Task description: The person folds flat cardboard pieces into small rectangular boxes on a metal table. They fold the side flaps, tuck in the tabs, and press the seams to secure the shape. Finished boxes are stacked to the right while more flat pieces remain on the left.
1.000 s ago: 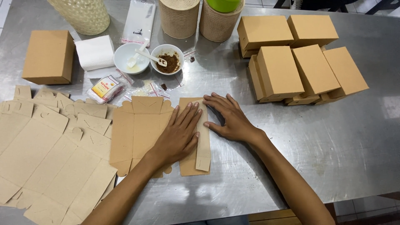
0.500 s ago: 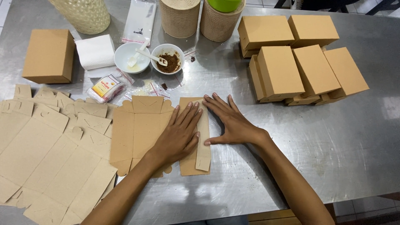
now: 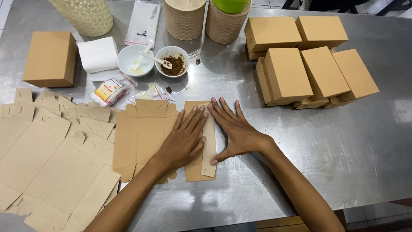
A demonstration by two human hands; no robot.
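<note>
A: Where's the box blank (image 3: 150, 137) relative to the hands?

B: Flat on the steel tabletop (image 3: 343, 163), dead centre, directly under both palms. Long axis runs away from the person, toward the bowls.

A: Grip state?

B: Nothing pinched. Left hand (image 3: 182, 139) lies flat, fingers spread, on the blank's right-hand panel. Right hand (image 3: 234, 131) is also flat and spread, thumb side against the narrow folded strip (image 3: 209, 146) at the blank's right edge, palm mostly on bare steel.

A: So which hand is nearer the fold?

B: Both touch it. Left presses from the panel side, right from the outer side. The strip sits between them, parallel to the fingers.

A: Surroundings?

B: Stack of flat blanks (image 3: 47, 159) just left, overlapping slightly. Finished boxes (image 3: 309, 64) well apart at upper right, one more box (image 3: 50, 58) upper left. Two small bowls (image 3: 154, 60) beyond the blank, one with brown powder. Can't tell if the strip is glued down.
</note>
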